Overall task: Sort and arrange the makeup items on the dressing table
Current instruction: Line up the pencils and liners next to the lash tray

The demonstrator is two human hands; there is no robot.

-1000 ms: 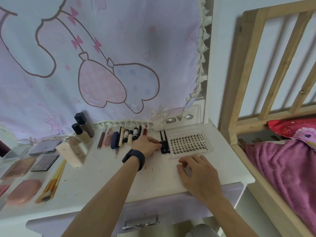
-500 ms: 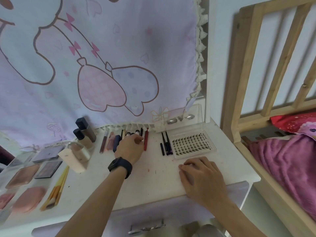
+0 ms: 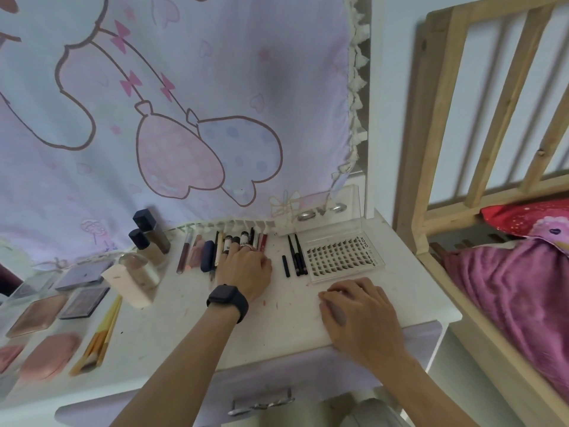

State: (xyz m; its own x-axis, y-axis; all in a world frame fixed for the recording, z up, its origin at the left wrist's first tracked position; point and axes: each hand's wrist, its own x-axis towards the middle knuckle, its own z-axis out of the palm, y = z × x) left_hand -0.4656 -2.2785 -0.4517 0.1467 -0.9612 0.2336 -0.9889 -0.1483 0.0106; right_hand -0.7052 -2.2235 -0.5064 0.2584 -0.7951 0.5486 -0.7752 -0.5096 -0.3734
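Left hand [image 3: 246,269], fingers laid loosely on white black-capped tubes [image 3: 244,238] lying side by side left of lash tray [image 3: 341,257], slim black pencils [image 3: 297,257] just left of tray, right hand [image 3: 360,312] relaxed, palm down, before tray

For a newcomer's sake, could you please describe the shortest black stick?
On the table, find the clear lash tray at back right. Black sticks lie just left of it; the short stick is leftmost, set apart and far shorter.
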